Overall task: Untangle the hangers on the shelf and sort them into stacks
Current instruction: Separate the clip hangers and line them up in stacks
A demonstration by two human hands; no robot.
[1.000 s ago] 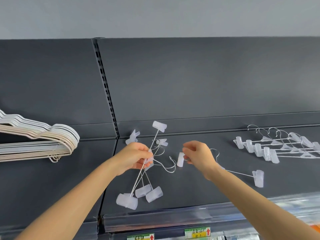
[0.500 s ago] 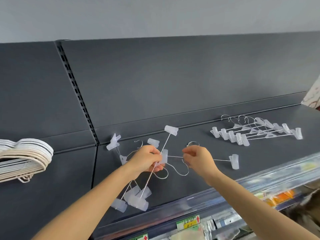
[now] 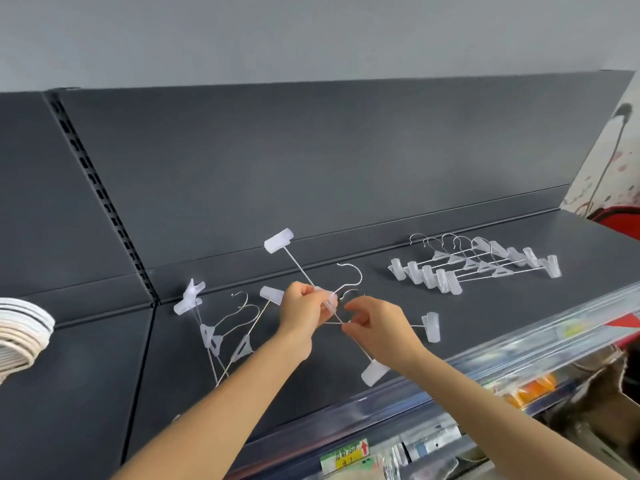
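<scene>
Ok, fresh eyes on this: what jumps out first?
The left hand and right hand meet over the shelf, pinching the crossed clip hangers, one clip raised against the dark back panel. Next, the neat row of clip hangers at the right rear, and the loose tangle lying to the left.

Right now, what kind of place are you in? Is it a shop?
Probably a shop. The dark metal shelf has a slotted strip up its back, a yellow price label sits on the edge below, and clip hangers lie stacked on top.
</scene>
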